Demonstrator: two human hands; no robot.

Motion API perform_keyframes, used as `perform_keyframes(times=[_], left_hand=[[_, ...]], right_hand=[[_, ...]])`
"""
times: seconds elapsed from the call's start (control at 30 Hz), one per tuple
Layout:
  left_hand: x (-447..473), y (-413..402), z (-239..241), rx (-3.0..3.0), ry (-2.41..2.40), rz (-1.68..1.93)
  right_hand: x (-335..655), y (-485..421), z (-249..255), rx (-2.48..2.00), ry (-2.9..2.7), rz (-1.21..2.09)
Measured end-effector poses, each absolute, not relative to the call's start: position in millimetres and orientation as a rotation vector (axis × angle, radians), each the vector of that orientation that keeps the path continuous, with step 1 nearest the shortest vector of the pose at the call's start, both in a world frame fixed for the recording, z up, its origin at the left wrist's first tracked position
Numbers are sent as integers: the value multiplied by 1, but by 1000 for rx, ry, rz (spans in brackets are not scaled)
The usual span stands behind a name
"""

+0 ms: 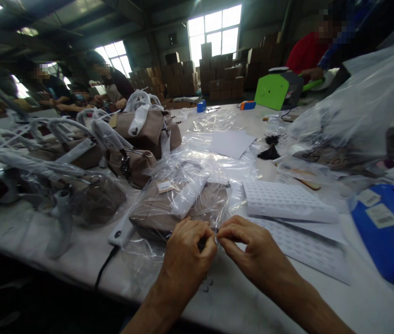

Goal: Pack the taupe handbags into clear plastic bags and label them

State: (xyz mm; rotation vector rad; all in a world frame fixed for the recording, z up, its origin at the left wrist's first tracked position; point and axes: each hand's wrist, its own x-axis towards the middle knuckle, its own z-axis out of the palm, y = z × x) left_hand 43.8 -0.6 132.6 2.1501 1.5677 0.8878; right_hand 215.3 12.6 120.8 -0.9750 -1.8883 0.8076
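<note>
Directly ahead of the person, both hands meet at the near edge of a clear plastic bag [183,195] that wraps a taupe handbag [162,215]. The left hand [186,253] is curled, its fingertips pinching the film together with a small dark item I cannot make out. The right hand [252,250] pinches the same edge from the other side, thumb and forefinger closed on the plastic, so the two sets of fingertips almost touch.

The bagged handbag lies just beyond the hands and slightly to the left of them, resting on the white tabletop [238,306], its long axis running away from the person and leaning right. The left hand is therefore nearer the body of the handbag; the right hand reaches in across its near corner.

Just to the right of the right hand lie label sheets [283,199], touching nothing held. Further left, more handbags with wrapped handles [137,130] are crowded together, well apart from both hands. A blue bag [384,236] sits at the far right.
</note>
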Motion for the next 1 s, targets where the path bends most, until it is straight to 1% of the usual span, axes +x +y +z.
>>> perform_keyframes(times=[0.3,0.67,1.0], left_hand=[[43,-1,134,2020,1485,975],[47,0,139,2022,1590,872],[43,1,139,2000,1500,897]], right_hand=[[215,13,123,-1013,-1877,824],[216,13,124,-1008,-1873,820],[217,13,126,-1031,-1881,827]])
